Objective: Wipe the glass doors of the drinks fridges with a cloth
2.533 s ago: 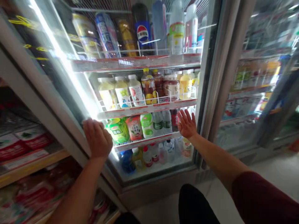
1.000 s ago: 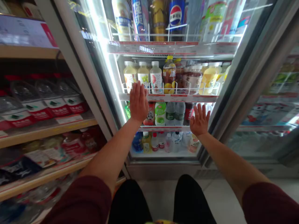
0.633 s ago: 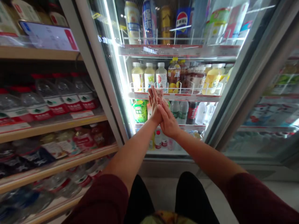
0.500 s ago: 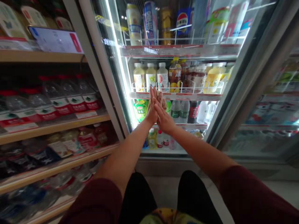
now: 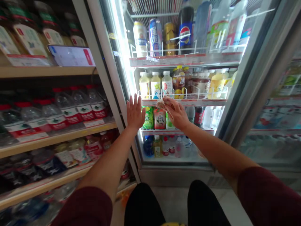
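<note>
My left hand (image 5: 135, 114) is raised with its fingers spread, at the left edge of the lit glass-fronted fridge (image 5: 174, 164). Whether its palm touches the glass I cannot tell. In my right hand (image 5: 176, 112) is a small crumpled whitish cloth or tissue (image 5: 161, 103), pinched at the fingertips. This hand is in front of the fridge's middle shelf edge (image 5: 199, 102). Behind it are white-capped bottles (image 5: 166, 83) and, lower down, green and red drink packs (image 5: 160, 117), which the hand partly covers.
To the left, wooden shelves (image 5: 58, 137) hold several red-capped water bottles (image 5: 70, 108). A phone-like white panel (image 5: 71, 56) hangs at the upper shelf edge. A metal door frame (image 5: 254, 72) and a second glass fridge door (image 5: 270, 116) stand at right.
My hands were pressed together in front of the fridge. They have parted: the left moved left with fingers spread, the right moved right, with the whitish cloth or tissue showing.
</note>
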Available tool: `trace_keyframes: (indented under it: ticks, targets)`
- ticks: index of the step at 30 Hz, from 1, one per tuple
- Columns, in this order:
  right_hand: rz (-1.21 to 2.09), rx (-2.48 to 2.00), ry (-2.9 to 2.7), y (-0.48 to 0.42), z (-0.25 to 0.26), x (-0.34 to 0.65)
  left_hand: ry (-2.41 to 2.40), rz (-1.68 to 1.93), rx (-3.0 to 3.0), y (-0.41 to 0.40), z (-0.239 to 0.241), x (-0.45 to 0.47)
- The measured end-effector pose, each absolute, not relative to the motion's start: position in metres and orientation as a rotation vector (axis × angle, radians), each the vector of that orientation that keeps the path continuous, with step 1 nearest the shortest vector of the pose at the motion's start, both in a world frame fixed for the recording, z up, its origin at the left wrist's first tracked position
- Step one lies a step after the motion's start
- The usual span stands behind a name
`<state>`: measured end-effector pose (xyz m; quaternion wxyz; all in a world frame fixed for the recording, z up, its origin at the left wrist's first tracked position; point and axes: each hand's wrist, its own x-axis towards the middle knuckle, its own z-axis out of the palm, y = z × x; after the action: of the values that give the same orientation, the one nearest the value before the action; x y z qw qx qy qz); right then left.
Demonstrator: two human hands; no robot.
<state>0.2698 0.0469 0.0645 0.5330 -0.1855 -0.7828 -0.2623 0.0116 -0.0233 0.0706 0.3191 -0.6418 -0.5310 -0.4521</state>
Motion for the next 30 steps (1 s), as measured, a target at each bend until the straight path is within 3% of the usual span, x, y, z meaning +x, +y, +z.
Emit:
trace_keyframes:
  ticks: [4, 11, 16, 22, 27, 30]
  targets:
    - [-0.747, -0.478, -1.856, 0.045, 0.08, 0.275, -1.439, -1.196, -1.645, -0.005, 0.062, 0.007]
    - [-0.903, -0.138, -2.184, 0.06, 0.112, 0.27, -1.401, -1.184, -1.612, 0.002, 0.055, 0.005]
    - [-0.816, -0.359, -2.077, 0.058, 0.128, 0.25, -1.42, -1.179, -1.578, 0.0, 0.056, 0.007]
    - [-1.005, 0.009, -2.382, 0.057, 0.125, 0.249, -1.43, -1.161, -1.591, -0.002, 0.056, 0.008]
    - [-0.927, -0.263, -2.092, 0.061, 0.152, 0.26, -1.463, -1.154, -1.609, -0.004, 0.058, 0.01]
    - [-0.976, -0.193, -2.171, 0.06, 0.144, 0.26, -1.492, -1.143, -1.62, -0.007, 0.059, 0.012]
